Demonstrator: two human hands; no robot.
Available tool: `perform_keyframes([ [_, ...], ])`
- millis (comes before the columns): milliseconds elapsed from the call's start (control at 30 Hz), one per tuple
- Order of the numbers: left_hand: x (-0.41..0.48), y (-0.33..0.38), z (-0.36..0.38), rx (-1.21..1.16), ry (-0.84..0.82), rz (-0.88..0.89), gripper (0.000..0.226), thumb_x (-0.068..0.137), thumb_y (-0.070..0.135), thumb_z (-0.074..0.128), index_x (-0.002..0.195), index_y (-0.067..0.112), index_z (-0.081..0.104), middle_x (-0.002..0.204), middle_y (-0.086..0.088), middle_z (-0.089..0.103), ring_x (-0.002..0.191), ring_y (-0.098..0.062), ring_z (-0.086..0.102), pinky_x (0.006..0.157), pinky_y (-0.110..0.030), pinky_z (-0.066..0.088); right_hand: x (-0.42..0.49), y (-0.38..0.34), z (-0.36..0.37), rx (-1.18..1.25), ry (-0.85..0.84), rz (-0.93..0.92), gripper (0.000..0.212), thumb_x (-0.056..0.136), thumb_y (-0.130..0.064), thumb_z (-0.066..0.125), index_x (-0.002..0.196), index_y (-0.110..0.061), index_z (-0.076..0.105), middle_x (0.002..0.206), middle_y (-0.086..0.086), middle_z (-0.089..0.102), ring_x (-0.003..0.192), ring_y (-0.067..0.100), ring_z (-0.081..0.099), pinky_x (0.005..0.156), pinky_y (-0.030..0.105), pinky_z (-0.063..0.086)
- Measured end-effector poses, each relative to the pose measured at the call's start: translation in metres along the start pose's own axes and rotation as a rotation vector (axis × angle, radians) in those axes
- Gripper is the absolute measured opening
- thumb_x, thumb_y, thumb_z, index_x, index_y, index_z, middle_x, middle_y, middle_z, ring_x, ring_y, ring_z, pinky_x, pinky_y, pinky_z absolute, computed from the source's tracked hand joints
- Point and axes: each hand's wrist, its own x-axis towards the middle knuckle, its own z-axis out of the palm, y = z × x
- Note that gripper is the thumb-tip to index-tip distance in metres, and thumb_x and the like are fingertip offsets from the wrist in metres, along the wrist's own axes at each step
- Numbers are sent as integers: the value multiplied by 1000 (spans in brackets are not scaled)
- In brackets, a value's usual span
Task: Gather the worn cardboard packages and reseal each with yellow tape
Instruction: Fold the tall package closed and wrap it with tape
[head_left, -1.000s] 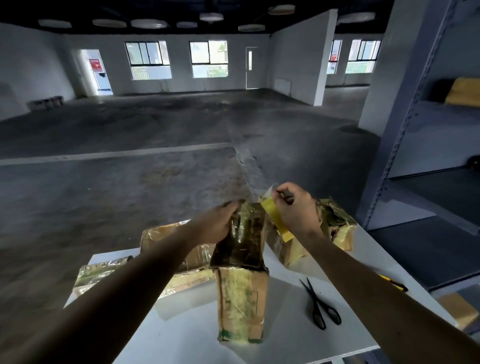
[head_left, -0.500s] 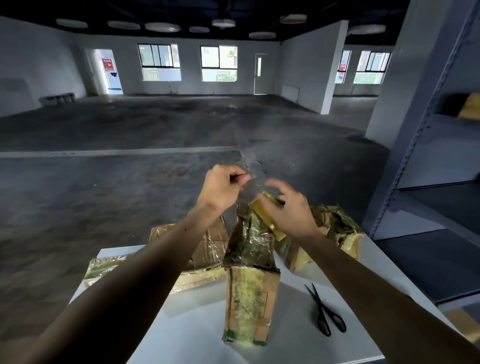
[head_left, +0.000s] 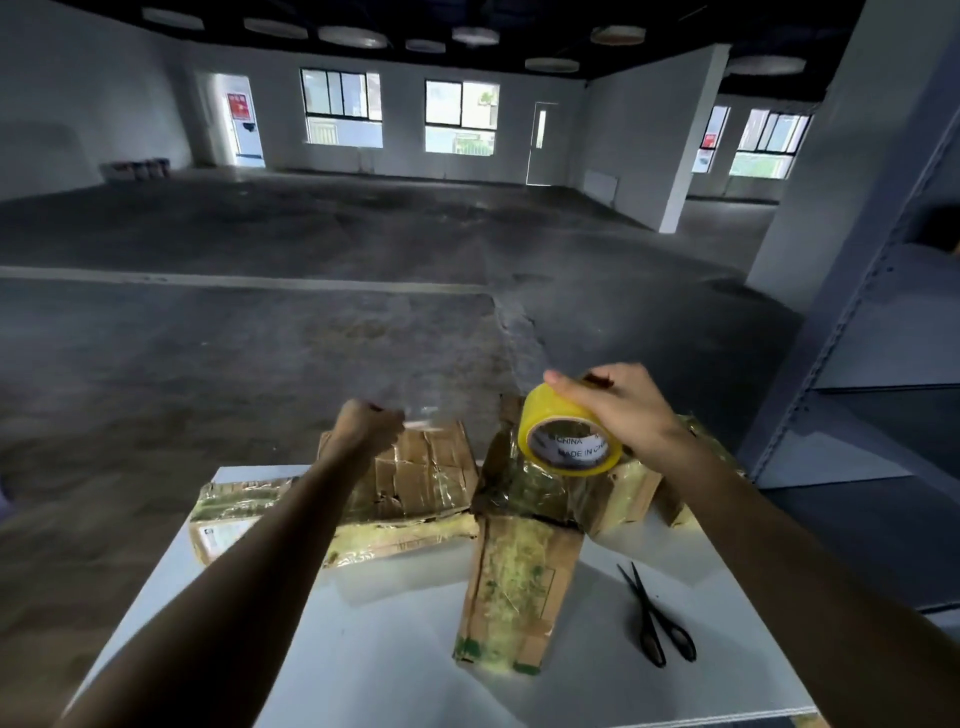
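Note:
My right hand (head_left: 623, 410) grips a yellow tape roll (head_left: 569, 434) above the far end of a long worn cardboard package (head_left: 519, 587) that lies lengthwise toward me on the white table (head_left: 363, 654). My left hand (head_left: 366, 428) pinches the free end of a nearly clear tape strip (head_left: 447, 410) stretched out from the roll, to the left of it. Behind my left forearm lie other worn, tape-covered packages: a crumpled one (head_left: 426, 473) and a flat one (head_left: 228, 514). Another package (head_left: 649, 488) sits under my right wrist.
Black scissors (head_left: 654, 618) lie on the table right of the long package. A grey metal shelf rack (head_left: 883, 364) stands at the right. Beyond the table spreads a bare concrete floor (head_left: 260, 338) with a white line.
My left hand left the package top, took the tape end and pulled it leftward. My right hand turned the roll so its open core faces me. The hands are now apart.

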Motion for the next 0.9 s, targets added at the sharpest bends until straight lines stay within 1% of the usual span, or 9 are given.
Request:
perform_keyframes([
  [67, -12, -22, 16, 22, -87, -90, 26, 94, 14, 61, 69, 7, 64, 63, -7, 59, 50, -12, 49, 49, -23, 39, 2, -6, 5, 85, 40, 64, 57, 68, -65, 78, 65, -12, 56, 58, 8, 47, 53, 20, 51, 58, 34, 40],
  [167, -21, -50, 41, -118, -149, -229, 21, 96, 12, 62, 76, 6, 61, 56, -1, 49, 37, -7, 38, 36, -17, 27, 3, -10, 14, 197, 84, 190, 45, 72, -51, 83, 68, -9, 67, 69, 9, 70, 67, 26, 70, 69, 38, 57],
  [333, -21, -91, 64, -258, -120, -327, 11, 93, 8, 65, 93, -3, 66, 71, -9, 57, 56, -15, 45, 50, -28, 33, -4, -2, 26, 146, 47, 208, 37, 76, -47, 81, 74, -11, 74, 67, 3, 73, 64, 20, 71, 67, 33, 54],
  [467, -35, -99, 86, -193, -178, -312, 16, 95, 20, 64, 88, 6, 61, 69, -8, 53, 56, -15, 42, 48, -27, 29, -8, 11, 26, 136, 50, 245, 54, 67, -61, 81, 84, -10, 77, 80, 8, 76, 79, 29, 74, 85, 43, 58],
  [567, -48, -95, 108, -163, -268, -324, 16, 90, 16, 66, 88, 0, 63, 66, -9, 54, 54, -16, 44, 49, -24, 31, -14, 15, 25, 196, 58, 264, 48, 71, -57, 81, 83, -11, 76, 77, 5, 75, 78, 27, 73, 77, 38, 58],
  [633, -53, -94, 120, -176, -281, -335, 22, 80, 12, 62, 93, -5, 66, 78, -19, 62, 67, -20, 53, 59, -28, 38, -18, 16, 24, 282, 82, 273, 38, 73, -49, 81, 86, -14, 75, 77, 1, 75, 75, 22, 73, 72, 32, 57],
  [700, -57, -89, 126, -157, -303, -323, 22, 84, 5, 53, 97, -5, 67, 88, -27, 65, 73, -23, 53, 65, -32, 37, -21, 19, 23, 370, 104, 269, 30, 76, -43, 81, 89, -17, 75, 83, 0, 76, 77, 18, 74, 72, 31, 58],
  [800, -62, -86, 126, -75, -392, -333, 28, 91, 5, 50, 109, -11, 64, 76, -18, 62, 61, -21, 49, 58, -26, 35, -24, 23, 22, 441, 86, 266, 19, 82, -36, 78, 87, -18, 75, 79, -2, 76, 71, 13, 73, 63, 27, 57],
  [900, -68, -86, 125, 41, -456, -336, 37, 95, 8, 47, 124, -14, 52, 90, -28, 63, 65, -26, 58, 45, -20, 31, -27, 25, 19, 450, 79, 281, 17, 84, -35, 76, 87, -18, 75, 81, -1, 77, 75, 16, 74, 70, 31, 60],
])
